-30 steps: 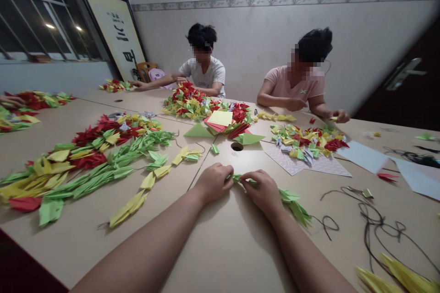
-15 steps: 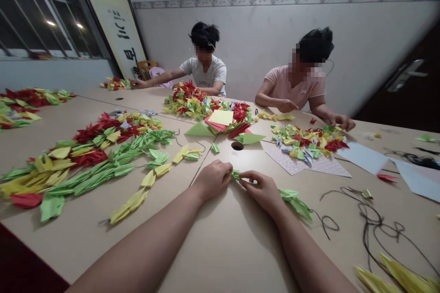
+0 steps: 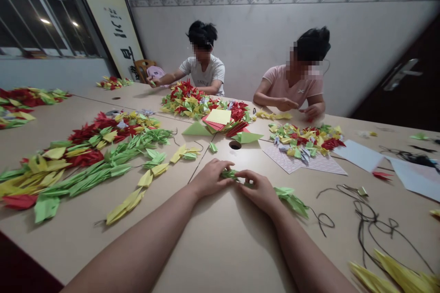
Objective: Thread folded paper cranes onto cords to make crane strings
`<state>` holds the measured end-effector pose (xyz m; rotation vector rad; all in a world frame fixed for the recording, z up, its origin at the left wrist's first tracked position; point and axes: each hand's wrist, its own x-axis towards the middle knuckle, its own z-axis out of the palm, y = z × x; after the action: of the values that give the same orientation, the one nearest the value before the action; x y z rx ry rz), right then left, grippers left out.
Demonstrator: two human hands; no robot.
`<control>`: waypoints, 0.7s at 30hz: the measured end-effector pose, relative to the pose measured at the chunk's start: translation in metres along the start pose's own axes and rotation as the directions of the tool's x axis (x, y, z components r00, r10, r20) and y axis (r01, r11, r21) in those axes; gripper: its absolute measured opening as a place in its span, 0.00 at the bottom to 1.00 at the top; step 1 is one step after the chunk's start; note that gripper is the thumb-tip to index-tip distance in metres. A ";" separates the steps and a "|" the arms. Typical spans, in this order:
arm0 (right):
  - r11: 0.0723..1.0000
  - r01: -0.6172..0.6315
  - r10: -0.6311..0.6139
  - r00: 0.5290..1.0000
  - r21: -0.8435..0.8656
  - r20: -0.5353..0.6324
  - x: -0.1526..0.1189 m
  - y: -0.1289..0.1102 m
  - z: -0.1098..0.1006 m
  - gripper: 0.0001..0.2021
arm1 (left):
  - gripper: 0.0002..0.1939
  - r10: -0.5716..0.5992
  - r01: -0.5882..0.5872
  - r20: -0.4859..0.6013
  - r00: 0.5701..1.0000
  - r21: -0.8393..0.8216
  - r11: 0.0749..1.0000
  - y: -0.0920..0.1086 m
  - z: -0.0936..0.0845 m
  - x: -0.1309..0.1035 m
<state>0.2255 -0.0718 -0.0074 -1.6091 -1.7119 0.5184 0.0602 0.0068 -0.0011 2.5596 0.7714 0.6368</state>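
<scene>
Near the middle of the table, my left hand curls its fingers and thumb round the left end of a green folded paper piece. My right hand pinches the other end, its fingertips close to the left ones. Past the right wrist lies a string of green folded papers with a dark cord trailing from it; whether it joins the piece in my hands is hidden. A single green paper piece rests just beyond my left hand.
A yellow paper chain, green paper chains and mixed red, yellow and green bundles lie left. Ahead are square paper sheets by a table hole. Dark cords lie right. Two people sit across the table.
My left fingers have spread a little and show more of the green piece. One person's hand has drawn back from the far left pile; the other person's hand has moved inward.
</scene>
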 end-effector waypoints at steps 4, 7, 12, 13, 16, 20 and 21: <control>1.000 0.008 -0.007 1.000 0.005 -0.024 0.000 0.000 0.002 0.11 | 0.10 0.063 -0.065 0.044 0.997 0.042 0.997 -0.002 0.001 0.002; 0.999 -0.015 0.013 0.999 -0.039 -0.049 -0.001 0.000 0.003 0.14 | 0.10 0.045 -0.047 0.032 0.998 0.054 0.997 -0.001 0.000 0.002; 0.993 0.014 -0.024 0.997 -0.118 -0.076 -0.001 0.001 0.004 0.13 | 0.08 0.041 -0.041 0.007 0.999 0.067 0.997 0.001 0.000 0.002; 0.992 0.015 -0.025 0.996 -0.122 -0.086 -0.001 0.001 0.003 0.12 | 0.08 0.039 -0.039 0.001 0.999 0.072 0.997 0.001 0.000 0.002; 0.992 0.001 -0.015 0.994 -0.123 -0.111 0.001 0.000 0.003 0.12 | 0.07 0.034 -0.033 -0.008 0.999 0.097 0.995 0.002 0.001 0.002; 0.990 -0.009 -0.006 0.994 -0.141 -0.105 0.001 -0.002 0.002 0.10 | 0.08 0.021 -0.018 -0.020 1.000 0.133 0.991 0.002 0.003 0.001; 0.989 -0.011 -0.004 0.995 -0.145 -0.100 0.001 -0.003 0.002 0.09 | 0.09 0.018 -0.015 -0.021 1.000 0.132 0.991 0.003 0.003 0.000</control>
<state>0.2223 -0.0710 -0.0063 -1.7110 -1.7050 0.3147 0.0630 0.0043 -0.0019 2.6851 0.8271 0.6405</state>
